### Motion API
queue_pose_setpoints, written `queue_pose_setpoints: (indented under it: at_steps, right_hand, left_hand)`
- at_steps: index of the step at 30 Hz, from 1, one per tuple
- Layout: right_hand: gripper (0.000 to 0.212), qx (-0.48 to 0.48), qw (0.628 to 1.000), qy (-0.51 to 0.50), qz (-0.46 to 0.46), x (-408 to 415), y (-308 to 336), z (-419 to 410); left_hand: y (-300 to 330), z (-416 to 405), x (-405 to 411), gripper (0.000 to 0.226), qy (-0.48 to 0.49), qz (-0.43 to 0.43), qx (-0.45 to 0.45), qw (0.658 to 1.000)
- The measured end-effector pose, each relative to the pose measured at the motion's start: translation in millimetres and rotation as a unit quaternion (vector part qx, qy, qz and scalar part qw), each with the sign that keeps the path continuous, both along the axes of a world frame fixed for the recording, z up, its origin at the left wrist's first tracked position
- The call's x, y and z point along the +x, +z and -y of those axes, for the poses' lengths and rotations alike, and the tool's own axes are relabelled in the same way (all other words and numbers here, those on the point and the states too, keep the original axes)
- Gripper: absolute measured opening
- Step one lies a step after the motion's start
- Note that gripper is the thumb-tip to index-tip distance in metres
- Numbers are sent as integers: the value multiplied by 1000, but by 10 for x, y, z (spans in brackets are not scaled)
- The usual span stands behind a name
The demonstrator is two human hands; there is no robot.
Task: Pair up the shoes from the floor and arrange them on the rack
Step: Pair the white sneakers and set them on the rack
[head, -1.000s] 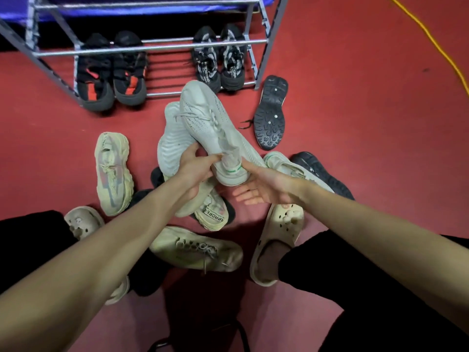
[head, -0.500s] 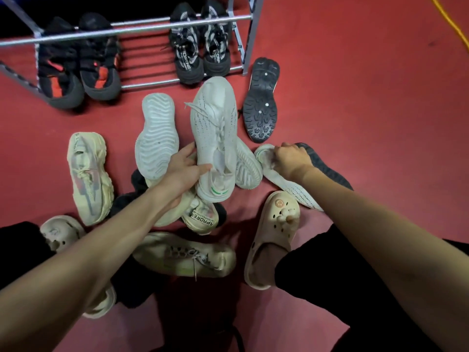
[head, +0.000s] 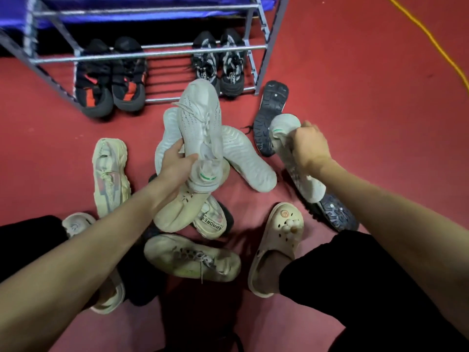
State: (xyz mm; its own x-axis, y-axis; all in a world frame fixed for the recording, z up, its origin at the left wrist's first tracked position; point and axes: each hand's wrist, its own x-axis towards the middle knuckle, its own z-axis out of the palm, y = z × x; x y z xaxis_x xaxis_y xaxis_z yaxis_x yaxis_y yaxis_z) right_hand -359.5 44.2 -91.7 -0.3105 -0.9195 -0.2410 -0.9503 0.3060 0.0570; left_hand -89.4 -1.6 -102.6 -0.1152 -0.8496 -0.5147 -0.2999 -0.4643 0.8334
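Observation:
My left hand [head: 177, 163] grips a white knit sneaker [head: 199, 123] near its heel, toe pointing toward the rack. My right hand [head: 308, 148] is closed on the matching white knit sneaker [head: 304, 181], lifted off the floor with its heel collar toward the rack. The metal shoe rack [head: 152, 53] stands at the back. On its bottom shelf sit a black-and-red pair [head: 110, 80] at the left and a black-and-white pair [head: 218, 64] at the right. More loose shoes lie on the red floor between my hands.
Two white soles [head: 243, 156] lie upturned under the held sneaker. A black upturned shoe [head: 270, 115] lies beside the rack leg, another black shoe [head: 335, 214] under my right forearm. Beige sneakers [head: 110, 174] and cream clogs [head: 278, 247] lie near my knees. A yellow cable [head: 431, 39] crosses far right.
My right hand left the first sneaker, reached right, closed on the second white sneaker and lifted it off the floor. My left hand kept hold of the first sneaker.

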Motion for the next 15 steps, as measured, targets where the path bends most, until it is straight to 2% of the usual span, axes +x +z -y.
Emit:
queue_pose_setpoints:
  at_steps: [5, 9, 13, 15]
  right_hand:
    - [24, -25, 989, 141, -46, 410, 335, 356]
    - [23, 13, 947, 314, -64, 924, 344, 434]
    - [33, 47, 934, 355, -7, 1306, 206, 398]
    - [28, 88, 928, 361, -5, 1476, 99, 386]
  left_hand:
    - [155, 67, 351, 50, 56, -19, -14, 998]
    - [182, 12, 708, 47, 69, -48, -29, 996]
    - [162, -22, 1018, 50, 85, -44, -33, 995]
    - [131, -52, 1150, 53, 79, -30, -39, 996]
